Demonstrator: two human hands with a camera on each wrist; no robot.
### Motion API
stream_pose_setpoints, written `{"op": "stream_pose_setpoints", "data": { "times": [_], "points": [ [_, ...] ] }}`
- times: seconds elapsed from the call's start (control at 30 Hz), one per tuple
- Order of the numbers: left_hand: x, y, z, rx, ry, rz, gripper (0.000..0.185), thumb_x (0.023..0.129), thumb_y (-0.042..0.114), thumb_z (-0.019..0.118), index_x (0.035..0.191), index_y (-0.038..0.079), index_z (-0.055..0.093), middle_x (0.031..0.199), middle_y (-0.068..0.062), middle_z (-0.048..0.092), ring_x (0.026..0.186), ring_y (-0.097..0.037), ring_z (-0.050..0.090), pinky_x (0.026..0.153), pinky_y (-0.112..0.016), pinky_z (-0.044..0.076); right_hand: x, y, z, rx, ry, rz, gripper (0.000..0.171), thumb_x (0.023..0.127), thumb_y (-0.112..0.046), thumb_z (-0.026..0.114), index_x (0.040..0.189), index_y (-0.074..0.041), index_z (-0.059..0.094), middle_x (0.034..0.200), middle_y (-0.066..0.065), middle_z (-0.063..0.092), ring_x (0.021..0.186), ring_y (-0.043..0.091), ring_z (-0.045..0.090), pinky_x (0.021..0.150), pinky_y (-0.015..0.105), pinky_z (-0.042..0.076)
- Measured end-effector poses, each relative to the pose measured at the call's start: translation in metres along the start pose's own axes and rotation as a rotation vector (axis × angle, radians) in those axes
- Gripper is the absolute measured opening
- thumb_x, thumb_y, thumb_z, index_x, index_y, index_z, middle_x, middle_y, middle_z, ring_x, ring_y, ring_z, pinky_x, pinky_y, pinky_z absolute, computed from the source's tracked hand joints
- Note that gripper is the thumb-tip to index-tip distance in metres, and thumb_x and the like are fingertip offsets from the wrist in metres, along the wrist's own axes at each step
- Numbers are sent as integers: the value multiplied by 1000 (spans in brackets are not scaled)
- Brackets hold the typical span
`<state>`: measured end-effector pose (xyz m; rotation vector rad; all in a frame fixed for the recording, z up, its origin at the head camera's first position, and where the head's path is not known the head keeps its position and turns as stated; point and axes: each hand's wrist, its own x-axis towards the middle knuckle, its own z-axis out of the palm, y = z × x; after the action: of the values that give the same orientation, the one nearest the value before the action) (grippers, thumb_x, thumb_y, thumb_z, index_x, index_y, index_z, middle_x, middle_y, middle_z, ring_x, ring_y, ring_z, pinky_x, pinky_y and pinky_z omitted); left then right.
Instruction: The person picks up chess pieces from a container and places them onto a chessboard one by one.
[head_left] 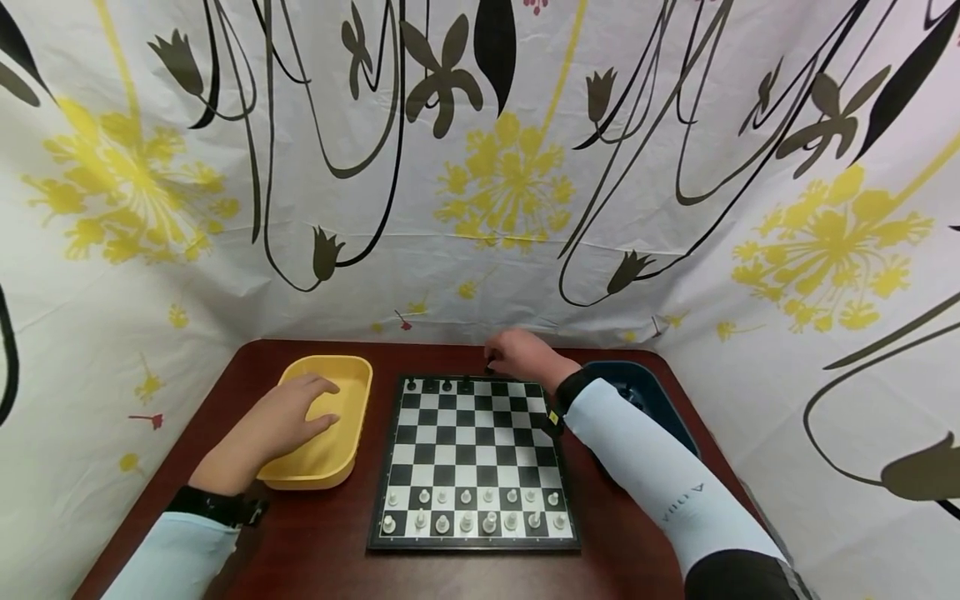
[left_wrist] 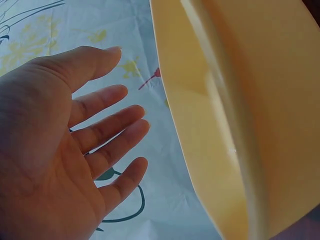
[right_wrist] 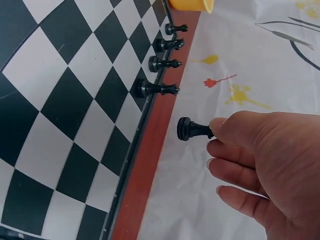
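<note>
In the head view, my left hand (head_left: 277,425) hovers over the yellow tub (head_left: 352,375), fingers spread and holding nothing. The left wrist view shows that palm (left_wrist: 40,165) beside the tub's rim. My right hand (head_left: 528,358) is above the far edge of the chessboard (head_left: 472,442). Between thumb and fingers it pinches a black chess piece (right_wrist: 192,129) by its top, base outward; the hidden top leaves its kind unclear. Several black pieces (right_wrist: 157,89) stand along the board's far row, on its left half. White chess pieces (head_left: 466,522) fill the two near rows.
A dark blue tub (head_left: 671,408) stands right of the board, partly behind my right forearm, with dark things inside that are hard to make out. The brown table (head_left: 315,550) meets a flower-printed cloth (head_left: 495,283) at its back and sides.
</note>
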<state>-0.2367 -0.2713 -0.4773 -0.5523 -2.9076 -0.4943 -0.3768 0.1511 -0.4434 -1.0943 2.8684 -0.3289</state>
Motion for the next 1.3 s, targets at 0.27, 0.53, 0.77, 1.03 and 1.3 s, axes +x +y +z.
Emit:
{"op": "stream_pose_setpoints", "data": {
  "times": [0.27, 0.53, 0.77, 1.03, 1.3],
  "points": [
    [-3, -4, 5, 0, 0, 5, 43, 97, 25, 87, 131, 3, 74, 133, -19, 71, 120, -41, 70, 102, -62, 58, 4, 3, 29, 30, -25, 19, 8, 103, -12, 80, 111, -13, 81, 101, -3, 75, 87, 13, 68, 82, 38, 60],
    [-5, -4, 4, -3, 3, 2, 42, 98, 26, 87, 132, 4, 74, 134, -19, 71, 120, -41, 70, 101, -62, 58, 9, 7, 44, 16, -29, 69, 7, 103, -13, 81, 110, -15, 80, 101, -4, 75, 84, 12, 65, 81, 37, 59],
    [-7, -5, 2, 2, -12, -28, 44, 98, 27, 87, 133, 5, 73, 135, -20, 70, 119, -41, 70, 102, -64, 57, 11, 11, 51, 6, -25, 86, 7, 103, -14, 81, 111, -15, 80, 101, -3, 75, 85, 13, 66, 81, 37, 59],
    [-8, -7, 3, 1, -11, -25, 44, 97, 26, 87, 132, 4, 73, 133, -20, 71, 117, -41, 71, 100, -64, 58, 11, 12, 54, 8, -17, 96, 9, 103, -15, 81, 112, -18, 79, 103, -4, 76, 87, 11, 68, 82, 35, 60],
    [-8, -5, 2, 0, -6, -23, 43, 97, 26, 87, 132, 4, 73, 133, -21, 71, 117, -41, 71, 100, -64, 58, 4, 14, 51, 39, -28, 136, 18, 104, -17, 80, 122, -16, 79, 111, -2, 78, 94, 12, 72, 86, 37, 62]
  ]
}}
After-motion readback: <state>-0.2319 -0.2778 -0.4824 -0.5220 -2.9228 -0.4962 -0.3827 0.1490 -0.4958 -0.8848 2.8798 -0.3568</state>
